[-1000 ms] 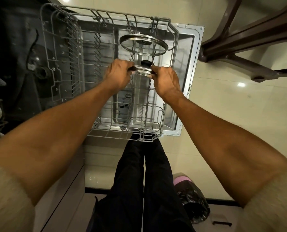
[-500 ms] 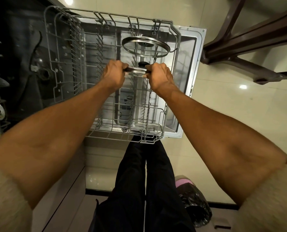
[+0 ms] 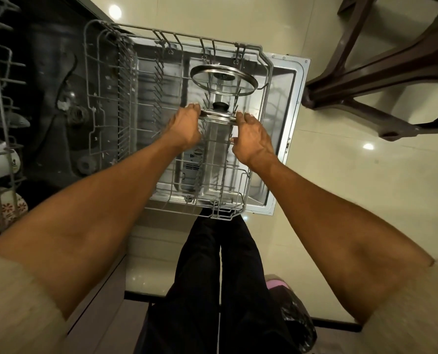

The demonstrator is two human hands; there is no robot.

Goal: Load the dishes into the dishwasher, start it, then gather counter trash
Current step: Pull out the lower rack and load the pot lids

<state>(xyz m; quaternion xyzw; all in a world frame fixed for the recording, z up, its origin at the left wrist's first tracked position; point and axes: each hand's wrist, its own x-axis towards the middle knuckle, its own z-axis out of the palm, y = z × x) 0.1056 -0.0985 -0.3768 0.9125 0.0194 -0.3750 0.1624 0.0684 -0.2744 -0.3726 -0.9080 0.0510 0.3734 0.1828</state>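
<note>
glass lid [image 3: 218,115] w/ black knob going into lower rack [image 3: 105,103] tines, loading step. left hand [image 3: 184,129] + right hand [image 3: 251,139] fingers curled on its rim. next: seat upright behind 2nd lid [image 3: 224,79], release.

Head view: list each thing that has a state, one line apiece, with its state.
Dishwasher door: open, folded down flat.
Lower rack: pulled out over the door.
Far glass lid: standing on edge in the rack tines.
Near glass lid: on edge, held at both rim ends.
Left hand: gripping the near lid's rim.
Right hand: fingertips on the rim.
</note>
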